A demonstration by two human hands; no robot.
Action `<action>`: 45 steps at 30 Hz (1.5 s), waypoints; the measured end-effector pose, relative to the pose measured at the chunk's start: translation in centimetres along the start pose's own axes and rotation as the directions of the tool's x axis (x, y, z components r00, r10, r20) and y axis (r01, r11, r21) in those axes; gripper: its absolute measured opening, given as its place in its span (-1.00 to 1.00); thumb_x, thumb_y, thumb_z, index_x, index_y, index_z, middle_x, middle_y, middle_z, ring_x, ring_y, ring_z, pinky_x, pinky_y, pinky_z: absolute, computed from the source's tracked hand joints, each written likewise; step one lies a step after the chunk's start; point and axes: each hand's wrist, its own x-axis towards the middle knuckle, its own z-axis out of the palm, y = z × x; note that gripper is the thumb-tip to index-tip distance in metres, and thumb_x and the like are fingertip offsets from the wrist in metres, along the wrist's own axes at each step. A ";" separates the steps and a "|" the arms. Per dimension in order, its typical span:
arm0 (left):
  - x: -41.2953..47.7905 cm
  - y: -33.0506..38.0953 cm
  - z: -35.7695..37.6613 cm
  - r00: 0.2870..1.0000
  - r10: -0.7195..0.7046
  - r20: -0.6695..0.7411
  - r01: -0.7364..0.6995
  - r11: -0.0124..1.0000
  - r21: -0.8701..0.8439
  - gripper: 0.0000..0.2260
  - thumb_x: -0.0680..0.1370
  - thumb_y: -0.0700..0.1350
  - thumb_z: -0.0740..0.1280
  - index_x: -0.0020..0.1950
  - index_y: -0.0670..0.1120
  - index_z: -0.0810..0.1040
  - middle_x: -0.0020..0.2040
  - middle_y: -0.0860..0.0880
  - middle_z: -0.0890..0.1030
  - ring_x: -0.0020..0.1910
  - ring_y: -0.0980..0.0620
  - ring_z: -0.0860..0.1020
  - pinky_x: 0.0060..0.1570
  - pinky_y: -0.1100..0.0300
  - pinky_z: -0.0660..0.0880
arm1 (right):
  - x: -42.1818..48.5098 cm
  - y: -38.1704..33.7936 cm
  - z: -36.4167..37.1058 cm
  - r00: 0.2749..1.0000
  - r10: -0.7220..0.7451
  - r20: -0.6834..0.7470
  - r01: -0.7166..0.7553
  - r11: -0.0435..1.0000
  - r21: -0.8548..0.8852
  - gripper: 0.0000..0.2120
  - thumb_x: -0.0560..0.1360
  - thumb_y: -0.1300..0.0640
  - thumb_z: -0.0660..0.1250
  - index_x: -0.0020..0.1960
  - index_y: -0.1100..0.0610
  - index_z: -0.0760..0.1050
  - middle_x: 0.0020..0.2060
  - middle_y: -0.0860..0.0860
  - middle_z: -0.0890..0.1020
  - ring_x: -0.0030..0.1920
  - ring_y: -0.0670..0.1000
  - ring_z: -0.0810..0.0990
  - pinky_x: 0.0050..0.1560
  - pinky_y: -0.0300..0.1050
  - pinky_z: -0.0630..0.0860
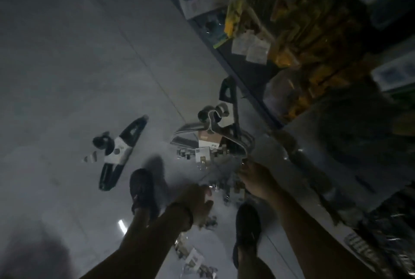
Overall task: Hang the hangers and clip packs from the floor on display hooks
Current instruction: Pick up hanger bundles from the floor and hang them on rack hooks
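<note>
- Head view: I am watching a person bending over a pale grey tiled floor (78, 76) beside a dark blue shelf unit (247, 72), with both arms reaching down.
- A bundle of grey plastic hangers (190, 138) with a card label is lying on the floor just ahead of the hands. A dark green hanger with a white paper band (122, 151) is lying well apart to its left.
- Scattered between the dark shoes (141, 188) and under the hands, small clear clip packs (193, 256) are catching the little light.
- The hands are working apart. The right hand (254, 179) is reaching to the near edge of the grey bundle, fingertips at or on it. The left hand (197, 202) is hanging lower, fingers curled, with something shiny by the thumb. I cannot tell whether either hand is gripping anything.
- I am judging the hangers to be light and stiff but prone to fanning out and snagging, so they are best taken together at the hook necks. The clip packs are looking light, crinkly and slippery, so the header card is the place to pinch.
- Dim light and blur are smearing the whole frame. I am not making out any display hooks among the yellow packets (292, 38), the labels are staying unreadable, and the frame edge is cutting off the shelf at right.
</note>
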 end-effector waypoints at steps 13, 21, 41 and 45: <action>33.0 -11.7 3.6 0.998 0.006 -0.064 0.017 0.931 0.364 -0.29 0.59 0.12 0.33 0.62 -0.06 0.08 0.55 -0.19 0.21 0.49 -0.24 0.28 0.42 -0.15 0.40 | 32.9 5.3 13.6 0.947 0.320 0.021 -0.304 0.874 0.378 -0.55 0.64 0.01 0.36 0.47 0.11 0.39 0.27 0.17 0.58 0.18 0.21 0.64 0.13 0.22 0.67; 33.4 -15.4 7.7 0.982 0.024 -0.187 0.015 0.979 0.203 -0.35 0.55 0.26 0.29 0.51 0.00 0.17 0.35 -0.11 0.48 0.31 -0.18 0.39 0.28 -0.09 0.42 | 28.7 7.2 19.3 0.901 0.020 -0.433 0.137 0.934 0.330 -0.76 0.65 0.04 0.37 0.28 0.08 0.50 -0.05 -0.12 0.65 -0.20 -0.24 0.59 -0.35 -0.41 0.51; 38.2 -11.8 9.2 0.924 -0.159 0.349 0.363 0.071 -0.929 -0.68 0.61 0.02 0.38 0.32 -0.05 0.49 0.27 -0.11 0.61 0.15 -0.08 0.58 0.16 -0.05 0.49 | 34.8 4.3 14.5 0.958 -0.046 -0.282 -0.097 0.876 -0.473 -0.56 0.72 0.03 0.19 0.56 0.13 0.30 0.52 0.20 0.35 0.48 0.27 0.35 0.45 0.21 0.34; 38.5 -15.0 9.0 0.934 -0.317 0.164 0.160 -0.039 -0.986 -0.40 0.45 -0.02 0.54 0.41 -0.01 0.37 0.21 -0.15 0.66 0.08 -0.11 0.70 -0.04 -0.05 0.64 | 33.2 1.0 16.0 0.974 -0.210 -0.080 0.144 0.858 -0.493 -0.66 0.75 0.06 0.15 0.38 0.23 0.51 0.34 0.21 0.56 0.37 0.24 0.52 0.36 0.09 0.44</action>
